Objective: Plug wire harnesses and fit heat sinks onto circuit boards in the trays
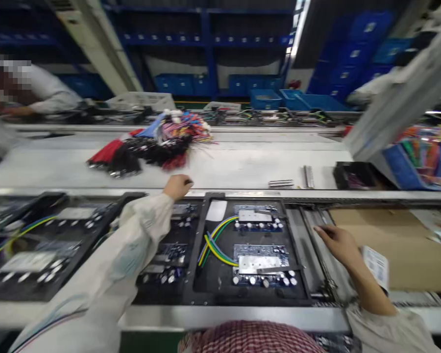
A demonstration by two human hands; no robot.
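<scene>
My left hand (178, 187) is over the metal rail at the far edge of a black tray, its fingers curled together; whatever they hold, if anything, is hidden. Beyond it lies a heap of coloured wire harnesses (161, 139). My right hand (338, 245) hovers over the conveyor gap right of the tray, thumb and fingers loosely apart, with nothing visible in them. Between my hands sits the black tray (220, 294) with an upper circuit board (257, 218) and a lower circuit board (262, 264). Yellow, green and blue wires (215, 245) curve from their left sides.
More black trays with boards (33, 260) stand at left. A cardboard sheet (397, 245) lies at right, near a white label (375, 267). Metal strips (281, 184), a black box (360, 175) and a blue bin (422, 164) are on the far bench. A co-worker's sleeve (51, 90) shows at far left.
</scene>
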